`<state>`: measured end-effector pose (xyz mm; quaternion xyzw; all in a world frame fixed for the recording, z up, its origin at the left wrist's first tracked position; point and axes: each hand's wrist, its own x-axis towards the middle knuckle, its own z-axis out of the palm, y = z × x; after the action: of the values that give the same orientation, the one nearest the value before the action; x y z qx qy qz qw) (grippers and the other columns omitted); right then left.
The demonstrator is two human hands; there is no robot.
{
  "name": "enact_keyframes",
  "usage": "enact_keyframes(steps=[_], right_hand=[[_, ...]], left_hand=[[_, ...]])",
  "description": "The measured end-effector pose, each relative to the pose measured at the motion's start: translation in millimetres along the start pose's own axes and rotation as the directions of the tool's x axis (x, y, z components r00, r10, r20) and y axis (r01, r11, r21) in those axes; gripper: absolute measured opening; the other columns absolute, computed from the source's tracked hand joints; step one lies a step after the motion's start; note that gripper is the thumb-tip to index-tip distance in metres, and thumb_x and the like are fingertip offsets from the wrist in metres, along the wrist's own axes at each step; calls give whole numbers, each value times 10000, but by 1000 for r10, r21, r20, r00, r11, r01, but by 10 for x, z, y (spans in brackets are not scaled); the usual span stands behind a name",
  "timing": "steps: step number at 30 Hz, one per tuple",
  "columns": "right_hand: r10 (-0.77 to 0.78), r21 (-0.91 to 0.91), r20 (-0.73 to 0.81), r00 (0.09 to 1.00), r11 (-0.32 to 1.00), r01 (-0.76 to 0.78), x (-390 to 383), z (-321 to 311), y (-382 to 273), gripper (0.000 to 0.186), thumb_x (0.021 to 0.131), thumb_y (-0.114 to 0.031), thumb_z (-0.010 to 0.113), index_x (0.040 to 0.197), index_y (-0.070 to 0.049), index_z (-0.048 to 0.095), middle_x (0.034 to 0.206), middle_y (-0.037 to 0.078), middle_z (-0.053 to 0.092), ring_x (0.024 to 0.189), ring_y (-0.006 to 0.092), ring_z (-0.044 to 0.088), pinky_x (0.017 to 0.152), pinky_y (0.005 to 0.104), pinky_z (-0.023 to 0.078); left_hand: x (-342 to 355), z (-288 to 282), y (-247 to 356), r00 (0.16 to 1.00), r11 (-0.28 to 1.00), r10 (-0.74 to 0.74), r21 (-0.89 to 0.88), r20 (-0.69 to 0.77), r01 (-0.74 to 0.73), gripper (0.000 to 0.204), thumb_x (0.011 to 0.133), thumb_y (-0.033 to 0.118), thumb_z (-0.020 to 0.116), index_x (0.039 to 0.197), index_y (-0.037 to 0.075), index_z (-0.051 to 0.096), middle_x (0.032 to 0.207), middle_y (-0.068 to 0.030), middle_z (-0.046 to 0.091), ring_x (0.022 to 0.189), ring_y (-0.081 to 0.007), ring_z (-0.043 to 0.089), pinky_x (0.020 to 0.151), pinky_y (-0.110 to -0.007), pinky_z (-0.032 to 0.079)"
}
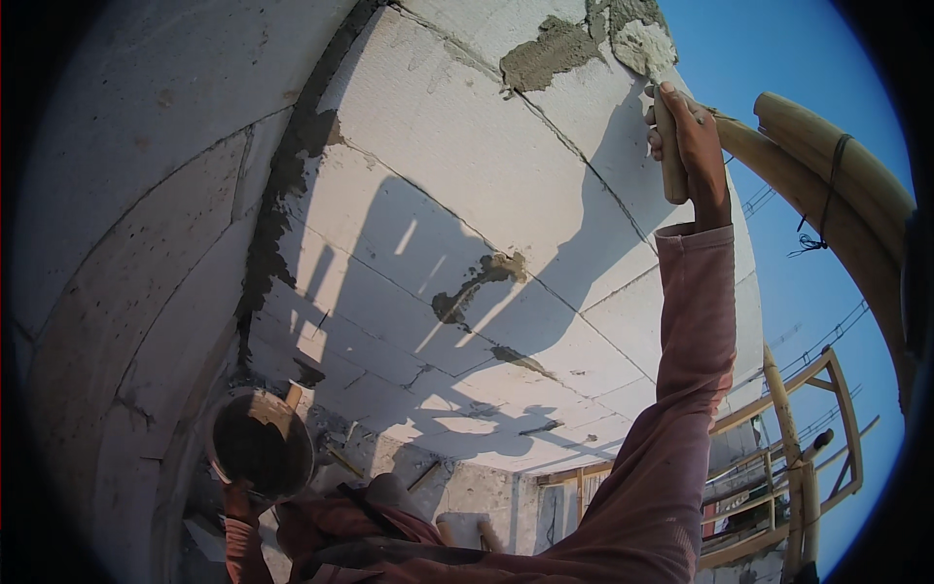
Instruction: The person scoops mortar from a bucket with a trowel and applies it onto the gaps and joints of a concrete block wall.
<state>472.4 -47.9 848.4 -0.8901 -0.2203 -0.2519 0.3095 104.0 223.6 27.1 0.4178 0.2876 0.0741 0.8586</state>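
A trowel is held by its wooden handle in the right hand, which is closed around it at the upper right, with the arm stretched up. The trowel's blade, coated with mortar, is held at the upper edge of a pale block wall, just beside a rough grey patch of mortar. At the lower left, a round bucket is gripped at its near side by the left hand, whose fingers are partly hidden by it. Dark mortar is contained in the bucket, and a short wooden handle is seen at its far rim. The corner between the block wall and a second wall is lined with a dark strip of mortar. A broad shadow is cast across the blocks. At the right, thick bamboo poles are tied with black cord against blue sky
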Motion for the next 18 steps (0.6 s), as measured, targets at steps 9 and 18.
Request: enact_keyframes(steps=[9,18], right_hand=[[-28,570,187,982,817,-85,-350,218,289,419,1030,-376,537,1129,25,612,779,54,588,562,109,559,464,252,467],[186,234,268,945,939,-251,-836,945,629,436,1020,-443,548,1064,-14,619,759,25,604,511,86,546,420,238,457]], left_hand=[[76,181,61,937,933,-336,-174,-98,316,581,705,144,606,1283,138,544,1073,-106,607,880,-308,643,675,-477,581],[29,369,430,965,964,-251,114,78,242,305,721,144,661,1011,54,633,937,-92,659,879,-241,652,718,-396,554]])
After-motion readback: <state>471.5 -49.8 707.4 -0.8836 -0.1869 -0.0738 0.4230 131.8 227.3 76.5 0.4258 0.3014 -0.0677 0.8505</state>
